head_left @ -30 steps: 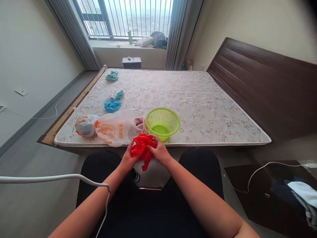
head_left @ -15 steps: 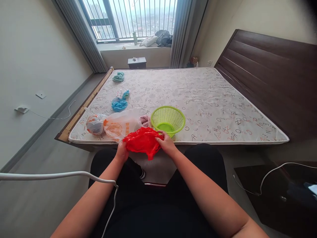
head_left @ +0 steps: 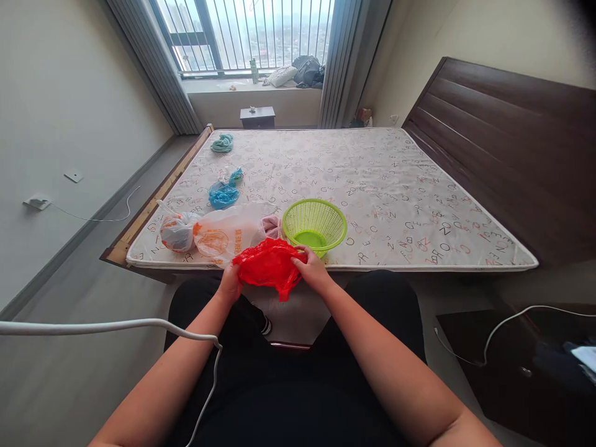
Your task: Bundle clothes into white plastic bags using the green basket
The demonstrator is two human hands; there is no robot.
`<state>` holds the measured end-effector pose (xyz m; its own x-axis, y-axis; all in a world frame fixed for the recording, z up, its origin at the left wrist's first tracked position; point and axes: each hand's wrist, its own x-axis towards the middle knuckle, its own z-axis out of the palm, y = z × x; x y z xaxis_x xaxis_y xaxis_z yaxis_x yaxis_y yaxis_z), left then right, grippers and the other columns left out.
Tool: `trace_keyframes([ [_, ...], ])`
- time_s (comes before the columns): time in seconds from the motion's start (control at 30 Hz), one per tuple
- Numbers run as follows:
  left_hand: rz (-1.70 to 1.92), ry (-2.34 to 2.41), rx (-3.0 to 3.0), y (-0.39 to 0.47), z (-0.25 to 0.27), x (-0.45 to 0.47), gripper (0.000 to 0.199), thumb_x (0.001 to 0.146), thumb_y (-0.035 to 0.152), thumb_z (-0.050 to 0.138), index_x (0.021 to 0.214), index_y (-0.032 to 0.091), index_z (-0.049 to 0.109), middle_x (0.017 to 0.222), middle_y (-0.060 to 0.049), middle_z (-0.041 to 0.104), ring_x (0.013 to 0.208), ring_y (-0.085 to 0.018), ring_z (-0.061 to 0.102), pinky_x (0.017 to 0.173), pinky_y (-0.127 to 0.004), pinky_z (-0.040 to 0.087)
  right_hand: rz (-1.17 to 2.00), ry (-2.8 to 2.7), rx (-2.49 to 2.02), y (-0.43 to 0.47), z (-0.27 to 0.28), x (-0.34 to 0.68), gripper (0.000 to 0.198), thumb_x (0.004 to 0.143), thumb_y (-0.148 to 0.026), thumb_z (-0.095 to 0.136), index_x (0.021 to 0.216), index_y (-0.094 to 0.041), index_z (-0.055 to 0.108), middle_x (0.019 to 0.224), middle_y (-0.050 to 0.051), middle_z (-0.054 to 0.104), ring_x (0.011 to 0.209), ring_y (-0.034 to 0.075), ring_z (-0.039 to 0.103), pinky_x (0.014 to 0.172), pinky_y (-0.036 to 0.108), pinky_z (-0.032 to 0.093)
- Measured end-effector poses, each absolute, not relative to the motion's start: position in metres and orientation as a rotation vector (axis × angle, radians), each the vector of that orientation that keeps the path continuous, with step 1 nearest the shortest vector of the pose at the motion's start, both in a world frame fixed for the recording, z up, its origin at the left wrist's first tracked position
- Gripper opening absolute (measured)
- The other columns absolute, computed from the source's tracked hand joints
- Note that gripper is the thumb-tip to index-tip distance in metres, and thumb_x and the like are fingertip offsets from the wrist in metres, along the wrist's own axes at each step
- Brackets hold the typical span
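Note:
A red plastic bag (head_left: 267, 266) is stretched between my hands, just in front of the mattress's near edge. My left hand (head_left: 230, 282) is closed on the bag's left side. On its right side, my right hand (head_left: 313, 268) pinches it near the top. Just behind the bag stands a green plastic basket (head_left: 316, 222), partly covered by my right hand and the bag. A pink cloth (head_left: 270, 227) lies left of the basket, beside a whitish plastic bag with orange print (head_left: 218, 239).
On the mattress (head_left: 395, 198) also lie a knotted white bag (head_left: 177, 233), a blue plastic bag (head_left: 224, 195) and a teal cloth bundle (head_left: 222, 143). A white cable (head_left: 139, 325) crosses in front of my left forearm. The dark headboard (head_left: 507, 130) rises at right.
The view has shifted very slightly. Both hands keep their hold on the red plastic bag, which has hardly moved.

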<state>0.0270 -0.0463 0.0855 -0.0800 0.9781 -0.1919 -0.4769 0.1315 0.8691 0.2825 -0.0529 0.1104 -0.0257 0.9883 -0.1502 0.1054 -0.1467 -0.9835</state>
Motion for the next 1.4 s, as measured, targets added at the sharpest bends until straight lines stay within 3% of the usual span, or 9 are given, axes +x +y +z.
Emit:
trace_keyframes([
  [0.17,1.31,1.021,0.667,-0.047,0.082,0.024,0.059,0.073,0.052,0.094,0.117,0.016,0.08,0.124,-0.012,0.081,0.121,-0.031,0.074,0.106,-0.039,0.058,1.274,-1.285,-1.406,-0.053,0.113,0.283,0.043,0.088,-0.039,0.069,0.128,-0.022,0.064,0.115,0.007,0.077,0.107,0.024,0.073,0.101,0.042,0.058],
  [0.3,0.922,0.909,0.734,-0.059,0.081,0.025,0.073,0.066,0.055,0.098,0.128,0.022,0.077,0.134,-0.015,0.077,0.128,-0.038,0.072,0.102,-0.046,0.06,1.272,-1.353,-1.431,-0.055,0.114,0.282,0.041,0.09,-0.035,0.068,0.129,-0.022,0.063,0.121,0.007,0.076,0.112,0.023,0.073,0.107,0.044,0.056],
  [0.6,0.653,0.857,0.927,-0.064,0.077,0.032,0.072,0.07,0.032,0.099,0.137,0.023,0.073,0.135,-0.019,0.075,0.119,-0.037,0.075,0.096,-0.045,0.062,1.222,-1.628,-1.376,-0.062,0.11,0.274,0.042,0.092,-0.02,0.069,0.134,-0.021,0.067,0.132,0.012,0.075,0.123,0.025,0.07,0.115,0.045,0.05],
  [0.73,0.734,0.93,1.022,-0.061,0.062,0.029,0.07,0.066,0.029,0.099,0.132,0.022,0.075,0.122,-0.018,0.08,0.103,-0.034,0.079,0.086,-0.042,0.064,1.196,-1.621,-1.462,-0.058,0.11,0.279,0.036,0.093,-0.021,0.067,0.129,-0.02,0.07,0.125,0.012,0.077,0.115,0.025,0.072,0.109,0.043,0.052],
  [0.93,0.642,1.053,1.202,-0.06,0.027,0.013,0.072,0.039,0.017,0.103,0.107,0.024,0.079,0.082,-0.003,0.078,0.069,-0.024,0.073,0.075,-0.035,0.057,1.153,-1.628,-1.81,-0.045,0.108,0.301,0.017,0.097,-0.03,0.064,0.105,-0.017,0.072,0.106,0.013,0.078,0.098,0.028,0.072,0.091,0.039,0.052],
  [1.07,0.793,1.247,1.116,-0.034,0.016,0.003,0.082,0.039,0.012,0.1,0.117,0.025,0.076,0.061,0.005,0.065,0.067,-0.027,0.07,0.086,-0.036,0.052,1.157,-1.636,-1.902,-0.043,0.108,0.304,0.017,0.094,-0.035,0.069,0.099,-0.019,0.07,0.101,0.012,0.078,0.093,0.027,0.071,0.084,0.036,0.05],
  [1.13,0.927,1.393,1.074,-0.014,0.016,-0.001,0.076,0.039,0.01,0.097,0.111,0.023,0.076,0.058,0.004,0.061,0.081,-0.032,0.073,0.097,-0.039,0.048,1.156,-1.643,-1.92,-0.043,0.107,0.3,0.019,0.092,-0.039,0.072,0.095,-0.02,0.068,0.097,0.011,0.078,0.089,0.026,0.071,0.081,0.035,0.05],
  [1.27,1.083,1.624,0.966,0.022,0.025,-0.01,0.041,0.05,0.018,0.091,0.082,0.025,0.067,0.08,-0.01,0.073,0.11,-0.038,0.072,0.103,-0.039,0.043,1.185,-1.736,-1.938,-0.039,0.105,0.288,0.021,0.091,-0.042,0.07,0.085,-0.022,0.064,0.087,0.008,0.075,0.081,0.026,0.069,0.077,0.035,0.049],
  [1.4,1.253,1.697,0.935,0.034,0.052,-0.019,0.026,0.059,0.019,0.082,0.075,0.026,0.061,0.069,-0.001,0.063,0.088,-0.028,0.067,0.086,-0.033,0.045,1.2,-1.821,-1.957,-0.032,0.098,0.277,0.019,0.088,-0.034,0.07,0.076,-0.024,0.06,0.081,0.008,0.073,0.079,0.027,0.069,0.075,0.036,0.051],
])
